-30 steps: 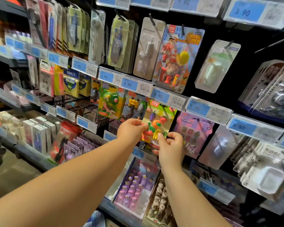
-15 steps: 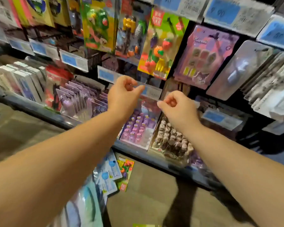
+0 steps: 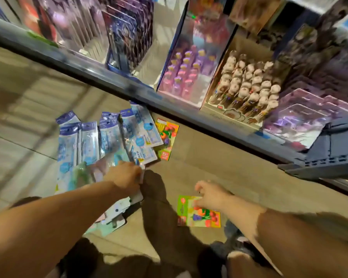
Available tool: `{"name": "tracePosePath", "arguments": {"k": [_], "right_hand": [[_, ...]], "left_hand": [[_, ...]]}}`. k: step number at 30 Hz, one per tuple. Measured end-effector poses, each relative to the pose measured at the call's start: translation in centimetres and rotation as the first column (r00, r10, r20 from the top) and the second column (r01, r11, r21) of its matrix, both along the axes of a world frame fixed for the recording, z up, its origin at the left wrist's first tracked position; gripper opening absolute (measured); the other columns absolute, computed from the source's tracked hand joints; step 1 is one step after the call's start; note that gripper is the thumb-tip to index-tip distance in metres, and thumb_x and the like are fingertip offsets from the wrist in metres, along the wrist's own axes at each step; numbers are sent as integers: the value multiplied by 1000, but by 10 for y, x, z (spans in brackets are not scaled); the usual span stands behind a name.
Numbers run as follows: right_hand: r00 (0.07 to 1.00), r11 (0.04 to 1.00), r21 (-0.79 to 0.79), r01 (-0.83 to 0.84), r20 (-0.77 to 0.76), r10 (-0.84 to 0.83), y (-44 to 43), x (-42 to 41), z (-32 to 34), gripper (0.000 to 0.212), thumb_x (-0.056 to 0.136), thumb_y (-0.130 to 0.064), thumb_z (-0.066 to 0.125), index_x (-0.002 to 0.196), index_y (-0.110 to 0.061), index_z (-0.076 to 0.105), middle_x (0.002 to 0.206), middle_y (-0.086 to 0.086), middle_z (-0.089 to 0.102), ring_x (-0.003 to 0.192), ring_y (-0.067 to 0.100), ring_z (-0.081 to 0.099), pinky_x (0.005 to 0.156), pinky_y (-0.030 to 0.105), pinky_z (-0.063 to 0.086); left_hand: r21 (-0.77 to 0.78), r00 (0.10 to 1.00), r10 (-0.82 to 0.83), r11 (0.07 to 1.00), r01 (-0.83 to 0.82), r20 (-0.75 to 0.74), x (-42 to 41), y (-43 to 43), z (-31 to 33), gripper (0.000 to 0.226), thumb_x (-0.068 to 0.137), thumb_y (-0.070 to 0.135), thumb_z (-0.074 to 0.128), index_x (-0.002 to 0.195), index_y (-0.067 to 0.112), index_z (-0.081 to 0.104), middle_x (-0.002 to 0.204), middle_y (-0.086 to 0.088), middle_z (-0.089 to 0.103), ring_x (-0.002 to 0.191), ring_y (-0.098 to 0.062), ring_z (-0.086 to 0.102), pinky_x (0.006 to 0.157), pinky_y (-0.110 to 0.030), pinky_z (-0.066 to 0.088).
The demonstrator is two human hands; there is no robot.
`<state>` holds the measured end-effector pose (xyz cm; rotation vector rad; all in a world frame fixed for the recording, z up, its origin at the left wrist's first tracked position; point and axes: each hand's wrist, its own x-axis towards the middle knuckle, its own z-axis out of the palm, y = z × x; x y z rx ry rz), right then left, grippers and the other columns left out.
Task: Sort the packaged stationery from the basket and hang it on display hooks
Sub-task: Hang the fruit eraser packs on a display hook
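Note:
I am looking down at the floor. A pile of blue-and-white stationery packs (image 3: 107, 137) lies fanned out at the left. My left hand (image 3: 126, 177) is curled at the near edge of that pile, against a clear pack; motion blur hides whether it grips one. A green fruit-eraser pack (image 3: 199, 214) lies flat on the floor at centre right. My right hand (image 3: 209, 194) hovers at its upper edge with loosely bent fingers touching it. A second fruit-eraser pack (image 3: 167, 137) lies beside the blue pile near the shelf foot.
The bottom shelf edge (image 3: 117, 81) runs diagonally across the top. On it stand a box of pink and purple pens (image 3: 184, 77), a box of brown figure-topped pens (image 3: 249, 85) and purple blister packs (image 3: 301, 117). A dark blue crate (image 3: 329, 155) sits at the right.
Both hands let go of the fruit-eraser pack hung on its hook and dropped to the floor. My view swung down from the hooks to the packs below.

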<state>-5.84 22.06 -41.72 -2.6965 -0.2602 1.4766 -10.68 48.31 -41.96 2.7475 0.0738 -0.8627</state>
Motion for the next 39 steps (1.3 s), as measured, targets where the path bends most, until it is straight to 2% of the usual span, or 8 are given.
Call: {"name": "tracePosePath", "arguments": {"k": [6,12,16,19,23,26,31,39], "right_hand": [[916,918,-94,-385,78,393,-24,-43,-32,77,73,-38,78,136,-23,36,136,3,35,129,27,35,103,40,35],[895,910,-81,-406,170,414,-20,-32,-43,69,74,-36,76,129,-22,37,130,2,42,126,26,40,101,40,40],[939,969,-41,-242,241,245,-8,-12,-40,72,72,-52,73,127,-22,37,122,3,59,119,28,49,95,36,41],[969,991,111,77,224,-100,12,5,-29,73,68,-52,80,122,-24,40,116,0,62,109,25,57,81,33,47],[857,785,439,437,60,-511,53,19,-19,71,67,-34,88,123,-24,46,111,-4,59,103,17,57,79,28,43],[793,605,593,532,-98,-601,85,23,-17,47,80,-33,78,116,-25,50,111,-5,65,101,15,62,85,34,52],[804,537,623,568,-283,-523,127,18,-16,34,98,-42,48,130,-29,46,122,1,62,107,19,62,94,44,52],[693,668,434,605,126,-710,142,77,-30,38,98,-43,51,124,-16,53,114,5,56,76,12,49,54,14,36]], "left_hand": [[161,978,-211,964,209,-7,-7,2,-22,28,94,36,50,121,32,57,125,1,51,119,-22,45,87,-33,43],[162,976,-217,963,215,-5,-7,7,-27,35,91,39,50,124,30,57,125,1,50,119,-22,43,89,-34,42],[69,990,-139,988,139,5,-8,14,-32,37,86,39,56,123,32,58,121,3,52,118,-20,43,92,-32,43],[-38,998,-44,998,42,-46,-3,19,-35,39,81,45,66,117,31,60,115,4,51,114,-19,44,95,-32,41],[-203,981,159,963,-179,-110,6,22,-30,56,73,54,76,119,25,60,110,5,54,108,-16,51,93,-30,44],[-448,879,376,759,-473,-293,9,23,-24,64,65,56,82,115,21,60,108,4,66,104,-17,62,96,-31,48],[-672,615,475,65,-738,-630,9,22,-13,34,80,11,75,110,13,60,81,-1,74,68,-16,69,56,-26,55],[-644,382,729,-105,-758,-569,8,64,-25,35,76,-4,74,106,7,59,71,-7,67,53,-18,60,52,-30,54]]}}
